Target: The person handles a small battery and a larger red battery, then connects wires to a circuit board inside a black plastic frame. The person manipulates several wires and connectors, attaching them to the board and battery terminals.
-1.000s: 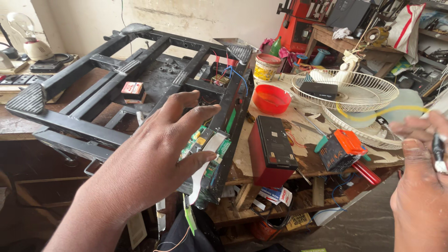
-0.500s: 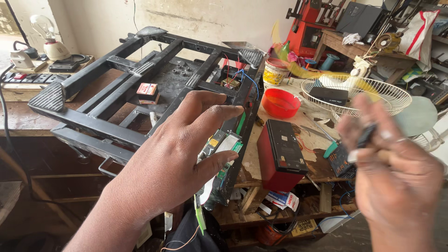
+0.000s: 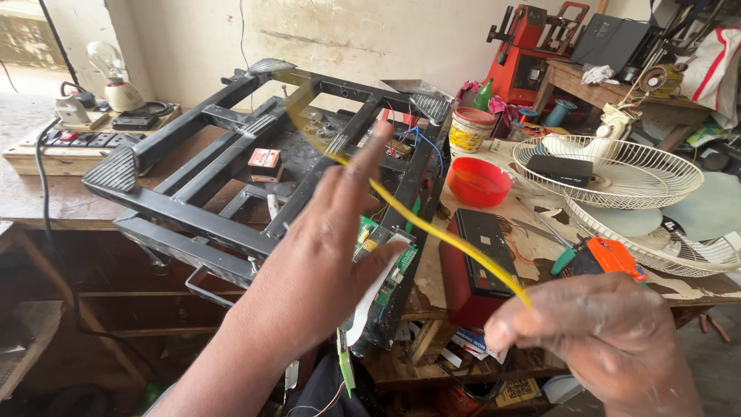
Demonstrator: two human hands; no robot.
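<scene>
Head view: my right hand [image 3: 610,340] pinches a blurred yellow strand [image 3: 432,232], probably wire, stretched over the black frame [image 3: 231,177] on the table [image 3: 46,193]; my left hand [image 3: 324,255] hovers, fingers spread.

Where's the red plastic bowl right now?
In the head view the red plastic bowl sits on the workbench right of centre, just right of the black metal frame and below the yellow-labelled tub.

The frame [image 3: 255,170] lies on the bench [image 3: 46,193]. At its three o'clock sits the bowl [image 3: 478,181], the fan guard [image 3: 617,174] further at three, the battery [image 3: 478,262] at five.
</scene>
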